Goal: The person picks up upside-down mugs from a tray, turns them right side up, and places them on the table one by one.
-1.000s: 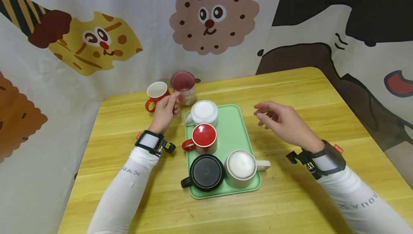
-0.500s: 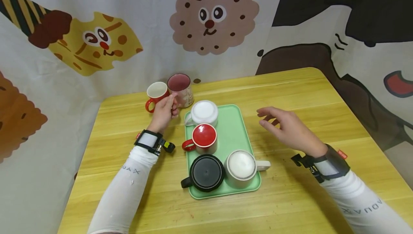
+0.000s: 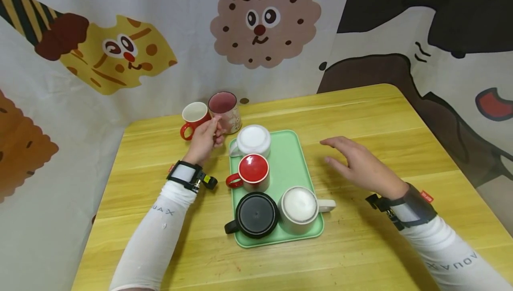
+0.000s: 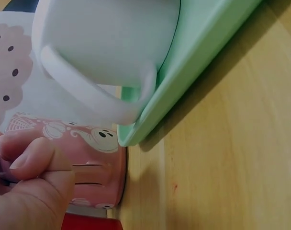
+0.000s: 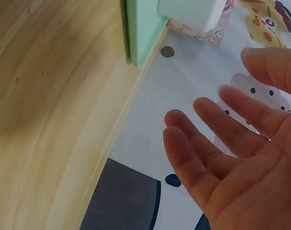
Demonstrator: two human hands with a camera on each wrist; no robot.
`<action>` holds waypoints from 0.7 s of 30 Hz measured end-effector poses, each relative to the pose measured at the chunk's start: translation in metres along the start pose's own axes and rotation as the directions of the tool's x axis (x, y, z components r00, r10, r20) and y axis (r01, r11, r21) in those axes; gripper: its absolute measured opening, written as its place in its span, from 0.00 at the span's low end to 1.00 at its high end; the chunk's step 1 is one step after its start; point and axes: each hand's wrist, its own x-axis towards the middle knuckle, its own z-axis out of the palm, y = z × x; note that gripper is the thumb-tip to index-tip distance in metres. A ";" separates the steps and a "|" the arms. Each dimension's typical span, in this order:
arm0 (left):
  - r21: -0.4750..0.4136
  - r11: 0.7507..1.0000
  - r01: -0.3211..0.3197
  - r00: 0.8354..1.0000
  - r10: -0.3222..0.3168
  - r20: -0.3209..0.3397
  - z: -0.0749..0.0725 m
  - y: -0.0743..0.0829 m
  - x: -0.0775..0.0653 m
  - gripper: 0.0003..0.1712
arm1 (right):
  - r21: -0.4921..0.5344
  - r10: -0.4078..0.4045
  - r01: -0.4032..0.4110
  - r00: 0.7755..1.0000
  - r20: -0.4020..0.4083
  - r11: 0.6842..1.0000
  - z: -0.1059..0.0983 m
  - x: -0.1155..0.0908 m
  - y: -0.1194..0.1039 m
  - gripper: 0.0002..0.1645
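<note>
Reading across from the left of the head view, I find the red mug [image 3: 196, 118] upright on the wooden table [image 3: 360, 112], its white interior showing and its handle turned toward me. My left hand [image 3: 205, 138] sits in front of it, thumb and curled fingers pinching the next piece, the pink patterned mug [image 3: 228, 115], apparently by its handle. That mug is upright too, maroon inside, close beside the red one and just off the far left corner of the light green tray [image 3: 285, 161]; whether its base touches the wood, I cannot tell.

Down the tray's left side I count the white mug [image 3: 254, 140], the red-topped mug [image 3: 254, 170] and the black mug [image 3: 257, 216], each with its handle pointing left. Right of the black one, in the near right corner, is the cream mug [image 3: 299, 208], handle pointing right past the edge. The black and cream ones show flat bases, so I take them to be upside down.

By my judgement, four mugs are loaded and two are yet to be dealt with, the far right stretch of tray being bare.

Over the table at far right, my right hand [image 3: 358, 164] is empty, fingers extended and slightly bent.
</note>
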 end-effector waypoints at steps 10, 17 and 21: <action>0.095 0.995 -0.029 1.000 0.028 0.002 -0.003 0.005 -0.006 0.32 | -0.081 -0.032 0.036 0.999 0.042 0.996 0.003 -0.004 0.004 0.32; 0.241 0.970 -0.029 1.000 0.029 0.003 -0.008 0.012 -0.015 0.35 | -0.096 -0.029 0.033 0.999 0.046 0.995 0.003 -0.005 0.004 0.33; 0.300 0.953 -0.033 0.999 0.028 0.022 -0.009 0.016 -0.021 0.36 | -0.099 -0.027 0.032 0.998 0.049 0.995 0.002 -0.005 0.003 0.33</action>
